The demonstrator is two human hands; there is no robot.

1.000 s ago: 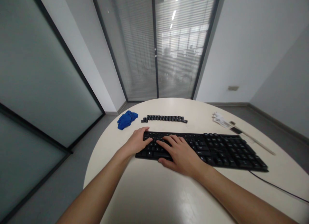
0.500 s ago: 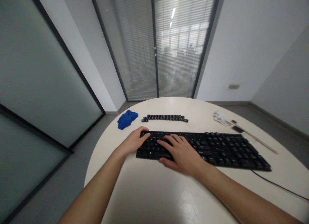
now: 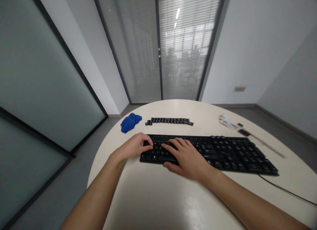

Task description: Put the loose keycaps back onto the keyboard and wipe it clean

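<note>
Our black computer kbd [image 3: 230, 155] lies flat across the tabletop [image 3: 148, 197], long side toward us, prob. so both hands can get at the keys w/o reaching. Its upper left rows look stripped of caps, w/ small stems showing; the right-hand part has its keys on.

Our left hand [image 3: 133, 145] is at the left end, thumb and index curled round toward each other over the keys, as if for a fine pinch. We can't tell if those fingers grip anything, b/c the tips sit against dark keys. Our right hand [image 3: 187, 157] lies spread over the middle, fingers loose and apart, thumb at the near edge; we'd say it's there to steady the board.

Just beyond the board, a double row of loose keycaps [image 3: 170, 120] sits lined up on the tabletop, prob. kept in order so each one's place is easy to read. The cable [image 3: 287, 188] runs off the near edge at right, out of our hands' way.

Farther out: a crumpled blue cloth [image 3: 130, 122] at far left, and at far right a white crumpled item [image 3: 226, 121] (cloth or glove, can't tell) beside a thin pale stick [image 3: 268, 145] and a small dark block [image 3: 244, 132], all well clear of our fingers. Behind: a glazed partition w/ blinds [image 3: 183, 68].
</note>
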